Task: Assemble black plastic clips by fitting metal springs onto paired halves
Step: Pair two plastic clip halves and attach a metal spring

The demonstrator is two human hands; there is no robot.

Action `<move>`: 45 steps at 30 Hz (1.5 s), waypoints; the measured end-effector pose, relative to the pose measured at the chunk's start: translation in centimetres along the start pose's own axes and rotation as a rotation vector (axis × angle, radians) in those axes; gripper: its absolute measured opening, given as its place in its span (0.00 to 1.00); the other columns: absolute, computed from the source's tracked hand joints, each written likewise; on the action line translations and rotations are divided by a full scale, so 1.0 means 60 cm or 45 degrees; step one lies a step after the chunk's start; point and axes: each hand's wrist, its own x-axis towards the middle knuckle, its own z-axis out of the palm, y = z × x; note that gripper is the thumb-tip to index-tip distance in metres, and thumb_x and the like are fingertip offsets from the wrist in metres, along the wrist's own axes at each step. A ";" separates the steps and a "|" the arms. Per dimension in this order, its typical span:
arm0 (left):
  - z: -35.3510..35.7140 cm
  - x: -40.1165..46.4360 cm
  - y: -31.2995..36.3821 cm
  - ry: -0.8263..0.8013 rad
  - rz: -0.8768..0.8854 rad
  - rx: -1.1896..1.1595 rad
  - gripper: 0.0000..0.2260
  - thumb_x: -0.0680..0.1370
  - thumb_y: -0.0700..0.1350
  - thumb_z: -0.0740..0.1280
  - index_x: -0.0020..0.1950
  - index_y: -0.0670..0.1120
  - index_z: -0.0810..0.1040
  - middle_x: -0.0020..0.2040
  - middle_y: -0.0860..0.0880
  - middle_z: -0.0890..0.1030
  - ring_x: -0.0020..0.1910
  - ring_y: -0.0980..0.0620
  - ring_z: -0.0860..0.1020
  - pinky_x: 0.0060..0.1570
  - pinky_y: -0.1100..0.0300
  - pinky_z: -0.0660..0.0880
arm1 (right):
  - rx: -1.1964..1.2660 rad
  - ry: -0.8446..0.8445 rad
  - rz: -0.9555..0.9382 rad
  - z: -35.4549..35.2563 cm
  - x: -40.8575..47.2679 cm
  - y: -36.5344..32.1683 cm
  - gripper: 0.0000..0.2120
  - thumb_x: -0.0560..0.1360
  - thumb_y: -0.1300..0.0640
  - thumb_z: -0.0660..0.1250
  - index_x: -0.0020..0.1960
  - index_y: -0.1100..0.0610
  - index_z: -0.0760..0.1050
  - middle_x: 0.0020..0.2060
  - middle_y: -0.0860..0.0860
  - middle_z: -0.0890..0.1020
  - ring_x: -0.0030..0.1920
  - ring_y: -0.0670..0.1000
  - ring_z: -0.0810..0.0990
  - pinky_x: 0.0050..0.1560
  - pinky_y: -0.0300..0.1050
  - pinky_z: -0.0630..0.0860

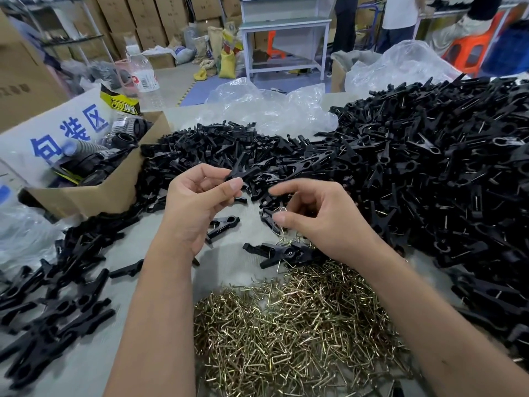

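Above the table (226,259), the left hand (197,202) pinches paired clip halves (243,171) while the right hand (312,213) pinches a spring (282,211), not yet fitted; finished clips (429,167) heap right, yet loose halves (217,144) and springs (294,325) remain plentiful.

I see a cardboard box (94,193) w/ black rubber parts far left, crumpled plastic bags (269,107) behind, stacked cartons (148,21) in bg.

A white sign (48,130) leaning in the cardboard box (94,190) reads "包装区" in blue, and a yellow-black packet (121,104) just behind it reads "PRO TAPER".
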 end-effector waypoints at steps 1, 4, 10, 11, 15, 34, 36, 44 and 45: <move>0.000 0.000 0.000 0.002 0.000 -0.002 0.10 0.66 0.40 0.79 0.43 0.47 0.82 0.35 0.48 0.84 0.34 0.53 0.83 0.39 0.63 0.80 | -0.041 0.009 0.000 -0.001 0.001 0.002 0.07 0.75 0.57 0.78 0.52 0.48 0.86 0.35 0.50 0.84 0.32 0.43 0.77 0.36 0.36 0.75; 0.001 0.001 0.000 0.007 -0.006 -0.011 0.09 0.65 0.41 0.79 0.42 0.48 0.83 0.35 0.48 0.84 0.34 0.53 0.83 0.39 0.63 0.80 | -0.040 -0.007 0.042 -0.002 0.002 0.001 0.05 0.75 0.60 0.77 0.44 0.51 0.86 0.35 0.51 0.86 0.35 0.47 0.83 0.38 0.39 0.80; 0.000 0.000 -0.002 -0.014 -0.009 0.019 0.11 0.65 0.40 0.79 0.44 0.47 0.82 0.35 0.48 0.84 0.36 0.52 0.84 0.41 0.62 0.81 | -0.097 -0.030 0.032 -0.013 0.003 0.001 0.06 0.73 0.62 0.79 0.41 0.53 0.85 0.37 0.49 0.87 0.39 0.49 0.86 0.47 0.44 0.84; 0.000 -0.001 -0.001 -0.017 -0.008 0.019 0.11 0.64 0.40 0.79 0.43 0.47 0.83 0.35 0.48 0.84 0.36 0.52 0.84 0.41 0.62 0.81 | -0.136 -0.021 0.017 -0.013 0.002 0.001 0.06 0.73 0.61 0.79 0.42 0.51 0.85 0.38 0.47 0.87 0.40 0.48 0.86 0.48 0.43 0.83; 0.001 -0.001 0.000 -0.044 0.002 0.051 0.11 0.63 0.41 0.83 0.40 0.51 0.85 0.38 0.47 0.86 0.38 0.50 0.84 0.43 0.61 0.81 | -0.208 -0.034 0.047 -0.015 0.002 0.003 0.10 0.76 0.64 0.76 0.50 0.49 0.88 0.37 0.46 0.87 0.36 0.45 0.84 0.40 0.37 0.81; 0.019 -0.004 -0.006 -0.267 -0.048 0.267 0.13 0.63 0.41 0.84 0.44 0.48 0.87 0.37 0.46 0.86 0.40 0.44 0.80 0.48 0.41 0.70 | 0.486 0.306 0.228 -0.004 0.009 -0.007 0.01 0.73 0.66 0.78 0.44 0.63 0.86 0.30 0.52 0.83 0.27 0.45 0.77 0.28 0.33 0.72; 0.021 -0.002 -0.007 -0.277 -0.064 0.250 0.15 0.62 0.44 0.86 0.45 0.47 0.87 0.38 0.42 0.85 0.42 0.40 0.78 0.47 0.41 0.69 | 0.492 0.286 0.235 -0.003 0.010 -0.007 0.02 0.73 0.66 0.78 0.43 0.63 0.86 0.29 0.52 0.83 0.27 0.45 0.76 0.28 0.34 0.72; 0.025 0.007 -0.014 -0.333 -0.080 0.277 0.16 0.62 0.46 0.86 0.45 0.45 0.87 0.36 0.42 0.85 0.37 0.41 0.75 0.42 0.48 0.67 | 0.457 0.321 0.277 -0.002 0.010 0.000 0.03 0.72 0.66 0.78 0.41 0.63 0.85 0.30 0.53 0.83 0.26 0.46 0.76 0.28 0.38 0.72; 0.027 0.005 -0.013 -0.344 -0.071 0.303 0.15 0.63 0.43 0.86 0.45 0.45 0.87 0.36 0.41 0.85 0.35 0.45 0.78 0.40 0.53 0.71 | 0.422 0.319 0.279 -0.002 0.010 0.001 0.03 0.72 0.66 0.78 0.41 0.63 0.85 0.30 0.54 0.84 0.26 0.46 0.76 0.27 0.37 0.72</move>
